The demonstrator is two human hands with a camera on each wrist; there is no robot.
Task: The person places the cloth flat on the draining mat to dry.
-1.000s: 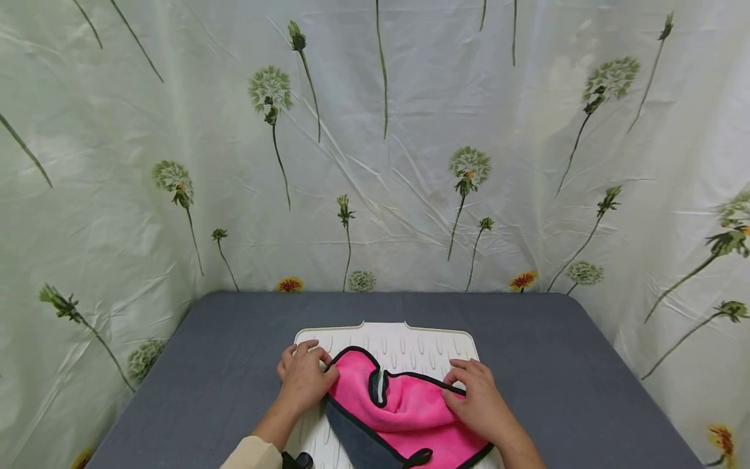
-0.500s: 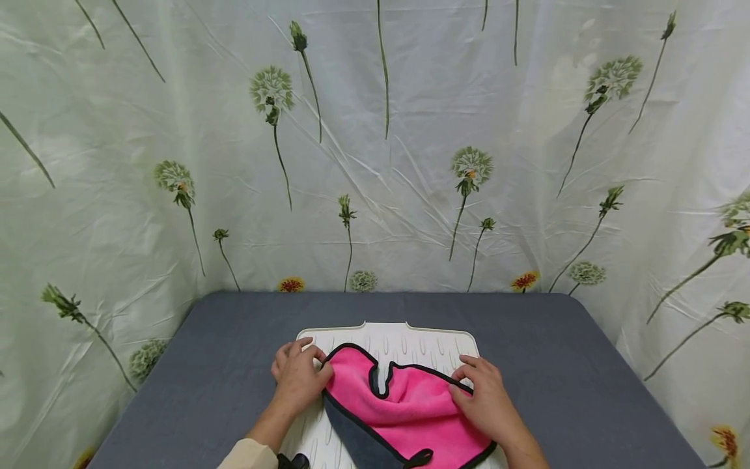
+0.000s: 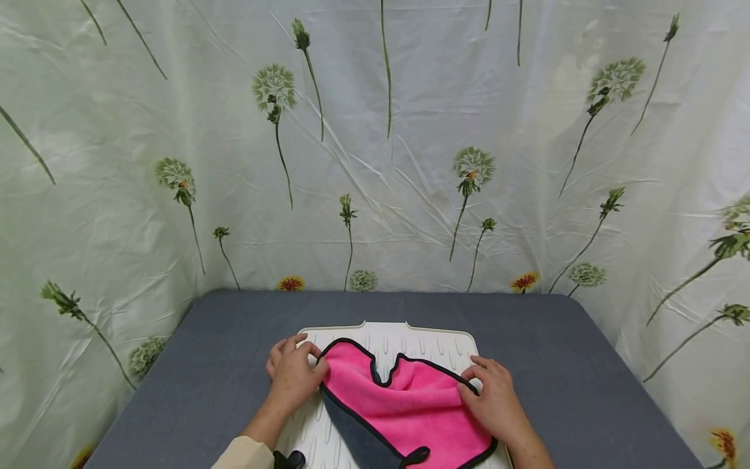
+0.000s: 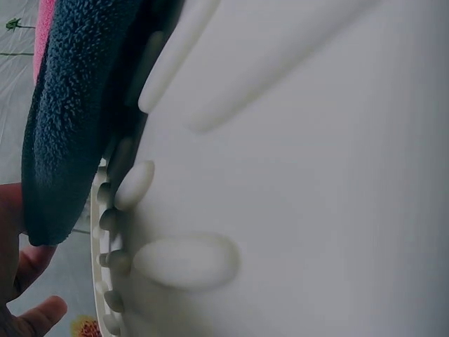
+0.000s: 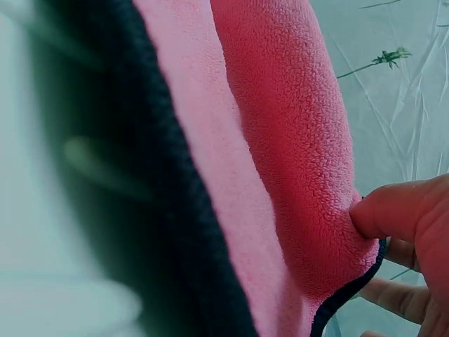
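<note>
A plush towel (image 3: 404, 410), pink on one face and dark grey-blue on the other with black edging, spreads over a white ribbed washboard (image 3: 389, 335). My left hand (image 3: 291, 376) pinches its upper left edge between thumb and fingers. On the other side my right hand (image 3: 497, 402) pinches the upper right edge, the thumb lying on the pink face in the right wrist view. Between the hands the black-edged top dips in a notch. A black hanging loop (image 3: 416, 456) shows low on the towel. In the left wrist view the towel's grey-blue underside (image 4: 70, 119) hangs above the board.
A grey cloth-covered table (image 3: 234, 339) lies under the board. Behind it hangs a pale curtain (image 3: 398, 163) printed with dandelions. A black strap with a round knob (image 3: 297, 459) sits at the left wrist, near the board's left edge.
My hands have moved apart, the left one leftward and the right one rightward. The towel's top edge between them is stretched wider, and its folded notch has opened out.
</note>
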